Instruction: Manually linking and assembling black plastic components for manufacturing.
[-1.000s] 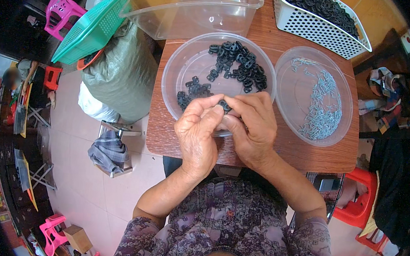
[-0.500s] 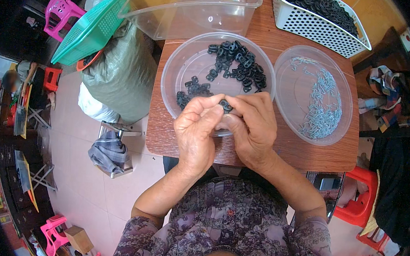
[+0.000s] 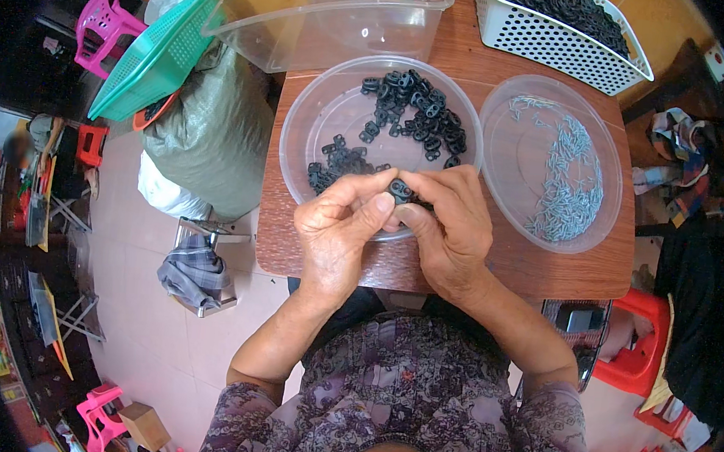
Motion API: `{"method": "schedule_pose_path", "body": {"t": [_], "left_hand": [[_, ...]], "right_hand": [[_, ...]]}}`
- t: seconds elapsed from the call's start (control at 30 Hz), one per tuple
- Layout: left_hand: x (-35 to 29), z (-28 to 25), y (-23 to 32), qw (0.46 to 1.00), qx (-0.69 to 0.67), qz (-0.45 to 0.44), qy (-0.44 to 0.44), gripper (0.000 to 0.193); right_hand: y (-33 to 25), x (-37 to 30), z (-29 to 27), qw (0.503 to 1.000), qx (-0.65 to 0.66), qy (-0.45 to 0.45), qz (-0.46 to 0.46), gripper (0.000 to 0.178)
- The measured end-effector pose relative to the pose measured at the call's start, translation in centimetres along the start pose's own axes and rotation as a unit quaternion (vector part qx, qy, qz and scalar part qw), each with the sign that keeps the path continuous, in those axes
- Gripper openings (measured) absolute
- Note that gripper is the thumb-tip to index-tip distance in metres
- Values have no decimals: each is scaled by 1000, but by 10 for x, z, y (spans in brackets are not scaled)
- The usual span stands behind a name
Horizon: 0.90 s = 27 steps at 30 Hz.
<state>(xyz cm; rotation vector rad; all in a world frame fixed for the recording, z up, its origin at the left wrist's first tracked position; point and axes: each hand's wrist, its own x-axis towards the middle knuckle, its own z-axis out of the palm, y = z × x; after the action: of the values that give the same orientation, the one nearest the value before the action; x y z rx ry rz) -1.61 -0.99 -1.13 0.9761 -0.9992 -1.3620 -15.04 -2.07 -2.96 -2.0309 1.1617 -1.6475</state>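
Between my fingertips is a small black plastic piece with round holes, held over the near rim of a round clear tub. My left hand pinches it from the left, thumb and forefinger closed. From the other side my right hand grips it the same way, and its curled fingers hide part of the tub. Inside the tub, black plastic pieces lie heaped at the far right, with a smaller pile at the near left. Silver screws are spread over a round clear lid to the right.
A white perforated basket full of black pieces stands at the table's far right. Behind the tub is a rectangular clear bin. Left of the wooden table stand a stuffed sack, a green basket and a cloth-draped stool.
My hands have spread slightly, the left one shifting a little left, so more of the black piece shows. Both still pinch it.
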Motion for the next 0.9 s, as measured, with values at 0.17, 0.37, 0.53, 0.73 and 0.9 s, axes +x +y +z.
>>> {"method": "schedule_pose_path", "body": {"t": [0.17,0.37,0.53,0.73,0.9], "left_hand": [[-3,4,3,999,-8,27,20,20],[-5,-1,1,1000,19,22,-2,22],[-8,3,3,996,52,70,3,24],[-12,9,4,992,40,122,14,26],[-12,8,-1,988,57,145,18,26]], "right_hand": [[-5,0,-2,998,42,-17,41,26],[-2,-1,-2,1000,18,-19,-1,27],[-6,1,-4,999,33,-18,-4,25],[-11,3,-3,999,46,-5,-12,23],[-9,1,-1,999,35,6,-29,22]]}}
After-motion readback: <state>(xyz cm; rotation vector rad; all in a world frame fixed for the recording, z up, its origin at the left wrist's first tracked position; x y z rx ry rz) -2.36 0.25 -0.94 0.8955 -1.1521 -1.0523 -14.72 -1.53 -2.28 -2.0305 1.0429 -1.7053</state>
